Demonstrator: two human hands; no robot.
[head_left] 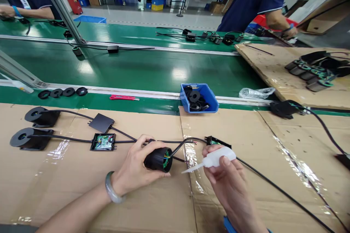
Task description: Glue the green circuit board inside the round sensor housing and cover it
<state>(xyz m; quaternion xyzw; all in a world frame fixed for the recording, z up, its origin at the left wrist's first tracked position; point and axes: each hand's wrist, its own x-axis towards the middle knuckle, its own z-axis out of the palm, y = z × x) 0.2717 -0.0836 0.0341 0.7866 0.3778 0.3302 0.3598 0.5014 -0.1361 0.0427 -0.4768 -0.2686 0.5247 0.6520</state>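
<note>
Lower centre of frame, on the cardboard-covered bench (68, 189): left hand (136, 169) clasped around a black cylindrical plastic housing (158, 159), open end turned right, green and yellow wiring visible inside. Right hand (228, 178) gripping a small translucent white squeeze bottle (217, 157), long tapered nozzle aimed left, tip just short of the housing mouth, not touching. Black cable (188, 141) running from the housing to a small black box with a green circuit board (217, 142) just above the right hand.

Advised for the step in hand, judged to be dispensing into the open end: housing kept steady and tilted mouth-up, nozzle brought inside the rim before squeezing, light pressure only, drips kept off the leads (contents of the bottle not identifiable).

Left of centre: an open black box showing a green circuit board (103, 142). Upper centre: blue plastic bin of black ring parts (199, 98).
</note>
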